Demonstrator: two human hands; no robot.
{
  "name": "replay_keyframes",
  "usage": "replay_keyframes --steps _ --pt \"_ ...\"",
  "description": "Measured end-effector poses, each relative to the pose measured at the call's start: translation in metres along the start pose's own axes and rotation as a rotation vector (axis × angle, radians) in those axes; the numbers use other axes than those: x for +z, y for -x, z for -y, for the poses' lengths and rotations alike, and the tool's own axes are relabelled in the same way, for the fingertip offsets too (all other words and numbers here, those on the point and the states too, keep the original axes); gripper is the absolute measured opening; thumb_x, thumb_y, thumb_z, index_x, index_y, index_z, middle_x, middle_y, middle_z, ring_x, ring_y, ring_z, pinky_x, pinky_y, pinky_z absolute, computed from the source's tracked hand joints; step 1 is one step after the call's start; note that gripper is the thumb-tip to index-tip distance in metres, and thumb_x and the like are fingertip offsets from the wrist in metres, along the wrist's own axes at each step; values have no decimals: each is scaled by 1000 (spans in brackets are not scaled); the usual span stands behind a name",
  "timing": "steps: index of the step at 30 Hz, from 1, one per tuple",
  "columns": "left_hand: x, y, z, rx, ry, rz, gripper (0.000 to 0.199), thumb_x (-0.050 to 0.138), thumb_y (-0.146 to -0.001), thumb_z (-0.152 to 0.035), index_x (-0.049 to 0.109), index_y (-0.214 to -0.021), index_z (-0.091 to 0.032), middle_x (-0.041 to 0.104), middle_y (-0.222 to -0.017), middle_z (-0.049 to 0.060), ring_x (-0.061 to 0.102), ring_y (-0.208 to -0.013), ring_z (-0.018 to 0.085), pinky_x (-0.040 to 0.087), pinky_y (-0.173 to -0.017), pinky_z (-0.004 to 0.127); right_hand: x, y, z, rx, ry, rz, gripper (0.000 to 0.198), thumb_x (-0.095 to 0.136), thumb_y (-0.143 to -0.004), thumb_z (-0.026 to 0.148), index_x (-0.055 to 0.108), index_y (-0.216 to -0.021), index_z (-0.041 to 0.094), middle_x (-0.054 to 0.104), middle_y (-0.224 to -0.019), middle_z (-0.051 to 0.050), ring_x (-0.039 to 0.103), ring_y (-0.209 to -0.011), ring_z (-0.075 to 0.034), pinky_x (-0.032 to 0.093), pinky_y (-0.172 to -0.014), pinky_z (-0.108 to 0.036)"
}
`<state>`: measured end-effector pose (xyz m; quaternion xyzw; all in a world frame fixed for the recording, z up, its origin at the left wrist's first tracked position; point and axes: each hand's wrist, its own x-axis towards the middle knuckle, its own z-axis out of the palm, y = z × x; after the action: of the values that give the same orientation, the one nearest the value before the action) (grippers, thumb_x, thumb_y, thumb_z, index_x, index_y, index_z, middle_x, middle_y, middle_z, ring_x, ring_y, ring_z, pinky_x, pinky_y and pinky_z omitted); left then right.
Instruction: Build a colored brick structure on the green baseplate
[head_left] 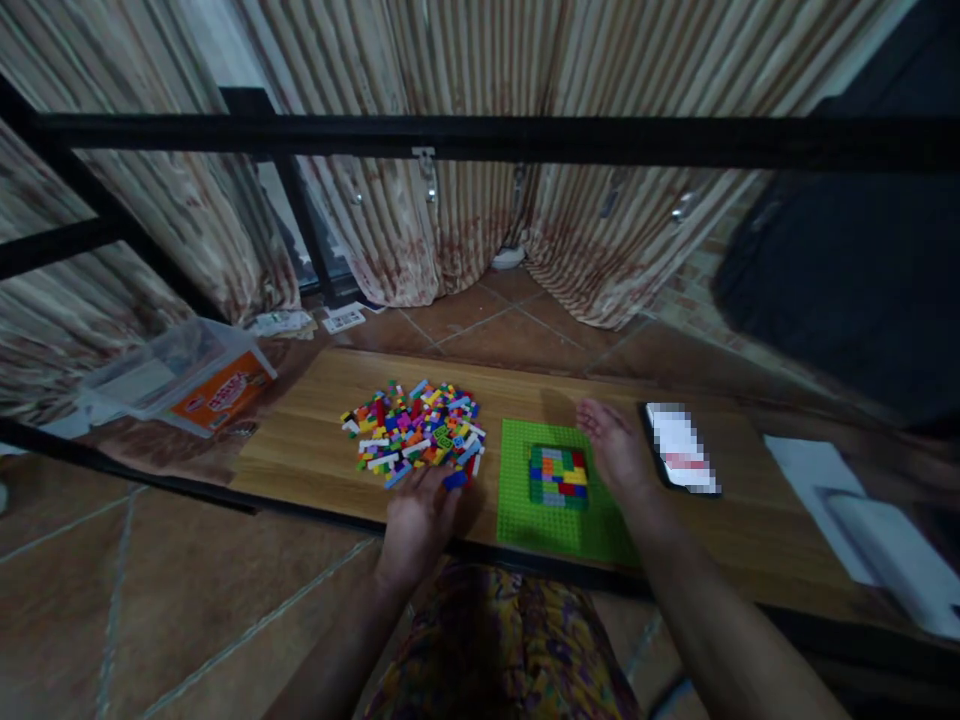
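A pile of small coloured toy bricks is spread on the left half of the wooden board. At its near edge is my left hand, fingers bent and closed on a blue brick. To the right lies a green studded baseplate, bearing a low, flat, roughly square block of multicoloured bricks. Over the plate's right side hovers my right hand; its fingers are stretched out and nothing shows in them. My right forearm hides the plate's right corner.
A phone with a blurred screen lies right of my right hand. White papers are at the far right. A clear plastic box with an orange label stands left. Dark metal bars cross before the curtains. Dark fabric fills the upper right.
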<state>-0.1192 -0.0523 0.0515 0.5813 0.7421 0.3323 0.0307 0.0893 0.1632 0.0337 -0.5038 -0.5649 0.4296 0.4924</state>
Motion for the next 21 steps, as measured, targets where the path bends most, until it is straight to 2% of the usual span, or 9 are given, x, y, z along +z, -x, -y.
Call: replay_keyframes --steps 2,4,9,14,21 --pt "11 4 -16 23 76 44 20 57 -87 -19 61 -106 -23 67 -102 3 62 -98 20 52 -88 35 -16 8 0 27 -147 -41 38 62 -75 54 69 -88 18 72 -85 -8 66 -78 -18 51 -74 -33" --pt "24 5 -31 29 147 93 22 57 -87 -17 60 -108 -23 67 -103 3 62 -97 19 52 -88 34 -31 22 -2 45 -183 -73 34 68 -72 50 70 -85 18 72 -83 -6 65 -76 -18 50 -74 -33" --pt "49 -6 -60 110 205 220 18 55 -88 -18 60 -104 -21 66 -100 4 61 -96 20 52 -86 35 -55 57 -17 4 33 -120 35 64 -77 50 72 -87 17 73 -85 -7 66 -82 -21 50 -79 -39" --pt "66 -20 -77 210 175 290 18 55 -88 -17 61 -104 -21 63 -102 5 58 -98 21 50 -88 37 -59 68 -28 -110 141 -101 32 59 -81 46 71 -90 18 73 -92 -9 66 -89 -23 50 -84 -40" --pt "83 -29 -96 290 139 285 21 56 -86 -14 64 -104 -23 61 -100 3 55 -98 21 47 -93 39 -56 66 -25 -133 140 -98 29 57 -83 43 71 -89 19 73 -92 -8 67 -88 -22 51 -83 -38"
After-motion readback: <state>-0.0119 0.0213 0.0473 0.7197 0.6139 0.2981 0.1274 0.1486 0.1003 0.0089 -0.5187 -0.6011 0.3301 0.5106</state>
